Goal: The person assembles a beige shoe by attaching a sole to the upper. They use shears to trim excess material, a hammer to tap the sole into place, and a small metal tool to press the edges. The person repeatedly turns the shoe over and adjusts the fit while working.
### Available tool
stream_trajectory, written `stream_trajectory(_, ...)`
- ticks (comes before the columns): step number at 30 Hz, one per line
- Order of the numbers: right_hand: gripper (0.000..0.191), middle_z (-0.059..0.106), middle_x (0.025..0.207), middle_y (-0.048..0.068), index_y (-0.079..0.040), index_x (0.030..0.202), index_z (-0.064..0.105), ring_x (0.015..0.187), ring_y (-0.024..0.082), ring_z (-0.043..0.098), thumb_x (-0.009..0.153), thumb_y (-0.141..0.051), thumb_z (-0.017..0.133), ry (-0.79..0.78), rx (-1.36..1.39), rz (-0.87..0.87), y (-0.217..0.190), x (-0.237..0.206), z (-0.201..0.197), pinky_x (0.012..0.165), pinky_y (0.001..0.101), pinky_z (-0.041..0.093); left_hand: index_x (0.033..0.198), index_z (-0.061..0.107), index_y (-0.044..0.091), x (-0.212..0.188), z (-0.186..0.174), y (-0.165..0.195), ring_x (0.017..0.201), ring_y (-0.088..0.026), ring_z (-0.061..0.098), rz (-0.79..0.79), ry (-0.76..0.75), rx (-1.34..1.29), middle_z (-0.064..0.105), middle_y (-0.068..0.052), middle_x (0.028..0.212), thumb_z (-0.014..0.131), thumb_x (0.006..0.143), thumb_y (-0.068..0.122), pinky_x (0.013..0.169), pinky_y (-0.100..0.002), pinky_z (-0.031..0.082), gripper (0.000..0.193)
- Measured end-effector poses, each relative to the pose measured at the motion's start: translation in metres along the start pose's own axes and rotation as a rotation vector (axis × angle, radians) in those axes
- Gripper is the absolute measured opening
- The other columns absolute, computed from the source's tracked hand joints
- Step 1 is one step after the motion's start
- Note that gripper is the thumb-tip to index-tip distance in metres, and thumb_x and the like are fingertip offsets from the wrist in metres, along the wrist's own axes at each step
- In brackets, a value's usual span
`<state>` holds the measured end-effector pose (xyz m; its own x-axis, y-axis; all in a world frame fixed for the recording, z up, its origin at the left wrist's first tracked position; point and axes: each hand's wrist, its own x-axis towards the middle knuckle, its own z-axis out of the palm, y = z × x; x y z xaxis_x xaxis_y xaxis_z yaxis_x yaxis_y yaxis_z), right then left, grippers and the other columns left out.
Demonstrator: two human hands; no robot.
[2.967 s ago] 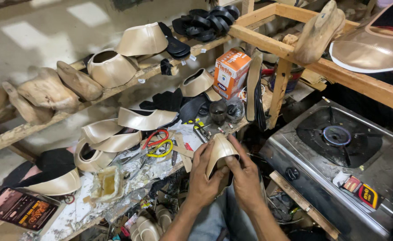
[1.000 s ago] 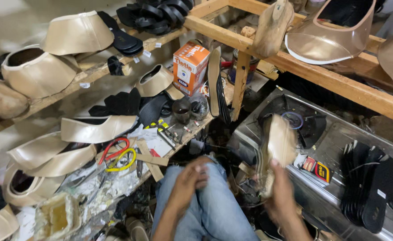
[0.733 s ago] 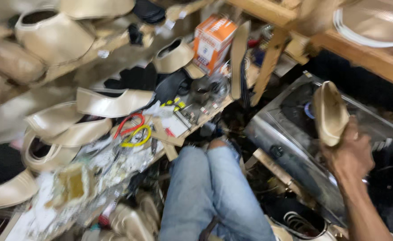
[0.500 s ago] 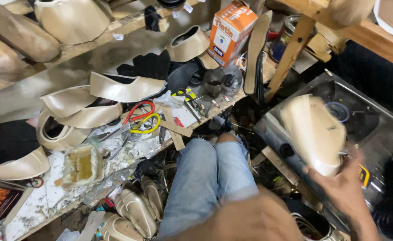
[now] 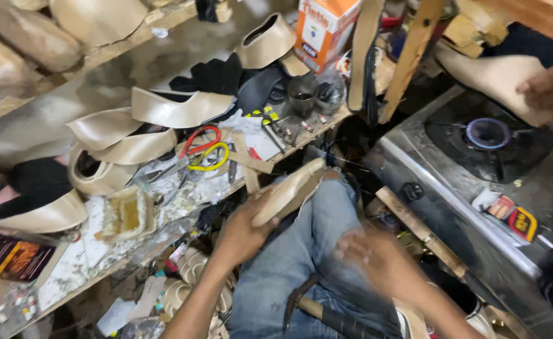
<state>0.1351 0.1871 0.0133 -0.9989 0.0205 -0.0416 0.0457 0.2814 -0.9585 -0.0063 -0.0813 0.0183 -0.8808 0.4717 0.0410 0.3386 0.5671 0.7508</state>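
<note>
My left hand (image 5: 242, 233) grips a beige shoe piece (image 5: 289, 190) and holds it slanted above my left knee, beside the workbench edge. My right hand (image 5: 372, 260) is blurred over my jeans-clad lap, fingers apart, with nothing in it. A hammer (image 5: 317, 309) lies across my lap just below that hand. At the top right another person's hand (image 5: 549, 88) holds a beige shoe upper (image 5: 496, 78) near the lit burner (image 5: 487, 133) of a steel gas stove (image 5: 433, 182).
The cluttered workbench (image 5: 88, 257) holds beige shoe uppers (image 5: 176, 110), red and yellow handled scissors (image 5: 204, 147), a glue tray (image 5: 125, 213), small tins (image 5: 303, 94) and an orange box (image 5: 323, 25). Wooden frame posts (image 5: 411, 56) rise beside the stove. More shoes lie under the bench.
My right hand has left the stove and come back over my lap without the shoe. My left hand now holds a beige piece above my knee. The view has swung left and down.
</note>
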Motion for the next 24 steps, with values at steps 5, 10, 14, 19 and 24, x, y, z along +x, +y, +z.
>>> stream_trajectory(5, 0.017, 0.065, 0.088, 0.003, -0.010, 0.083, 0.066, 0.087, 0.025, 0.065, 0.090, -0.020, 0.077, -0.522, -0.502, -0.798, -0.012, -0.027, 0.089, 0.079, 0.0392, 0.050, 0.153, 0.039, 0.003, -0.014, 0.018, -0.040, 0.146, -0.038, 0.042, 0.094, -0.003, -0.116, 0.044, -0.023, 0.156, 0.063, 0.100, 0.027, 0.118, -0.043, 0.030, 0.063)
stream_trajectory(10, 0.016, 0.075, 0.091, 0.009, 0.000, 0.102, 0.071, 0.080, 0.021, 0.074, 0.091, -0.011, 0.075, -0.150, 0.061, -0.443, -0.038, 0.049, 0.060, 0.070, 0.0397, 0.061, 0.150, 0.048, 0.008, -0.022, 0.009, -0.027, 0.148, -0.039, 0.040, 0.144, -0.004, -0.055, 0.049, -0.017, 0.157, 0.065, 0.096, 0.025, 0.121, -0.043, 0.028, 0.060)
stream_trajectory(14, 0.021, 0.070, 0.099, 0.023, 0.000, 0.107, 0.068, 0.094, 0.043, 0.067, 0.098, -0.019, 0.063, 0.264, -0.526, -0.447, -0.060, 0.206, 0.047, 0.081, 0.0499, 0.053, 0.148, 0.054, 0.015, -0.024, 0.019, -0.007, 0.150, -0.035, 0.040, -0.069, 0.067, -0.093, 0.054, -0.009, 0.156, 0.065, 0.096, 0.026, 0.123, -0.040, 0.032, 0.054)
stream_trajectory(19, 0.047, 0.066, 0.112, 0.027, 0.008, 0.113, 0.063, 0.106, 0.044, 0.064, 0.072, -0.011, 0.074, 0.193, -1.131, -0.362, -0.073, 0.274, 0.081, 0.090, 0.0494, 0.053, 0.149, 0.050, 0.010, -0.027, -0.001, 0.001, 0.146, -0.046, 0.030, 0.007, 0.006, -0.064, 0.045, -0.019, 0.157, 0.075, 0.080, 0.012, 0.113, -0.051, 0.021, 0.073)
stream_trajectory(24, 0.038, 0.063, 0.124, 0.029, 0.003, 0.117, 0.066, 0.111, 0.043, 0.064, 0.087, -0.019, 0.073, 0.163, -0.739, -0.136, -0.059, 0.289, 0.077, 0.097, 0.0481, 0.052, 0.137, 0.063, 0.012, -0.025, 0.003, -0.021, 0.137, -0.028, 0.057, -0.108, 0.174, -0.315, 0.067, -0.011, 0.145, 0.078, 0.084, 0.017, 0.119, -0.035, 0.042, 0.055)
